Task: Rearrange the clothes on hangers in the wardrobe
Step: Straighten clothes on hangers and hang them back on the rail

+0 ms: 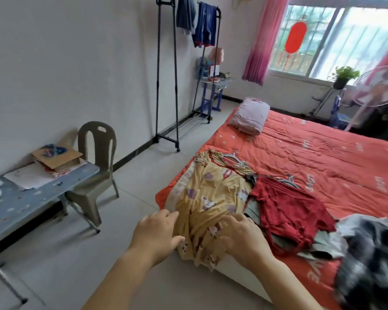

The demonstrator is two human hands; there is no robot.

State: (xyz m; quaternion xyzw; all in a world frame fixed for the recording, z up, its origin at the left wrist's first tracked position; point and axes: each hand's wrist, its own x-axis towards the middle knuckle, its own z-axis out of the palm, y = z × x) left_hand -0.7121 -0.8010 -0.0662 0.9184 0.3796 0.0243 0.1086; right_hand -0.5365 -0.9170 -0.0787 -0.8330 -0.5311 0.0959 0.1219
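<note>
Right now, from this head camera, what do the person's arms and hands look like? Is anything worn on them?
The left hand and the right hand have no gloves, and no ring shows on the visible fingers. The left forearm and the right forearm carry no sleeve, watch or bracelet as far as the picture reaches.

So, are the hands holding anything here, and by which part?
Yes: the yellow floral dress, by its bottom end at the edge of the bed. The left hand pinches its left side, and the right hand bunches the cloth on its right side.
</note>
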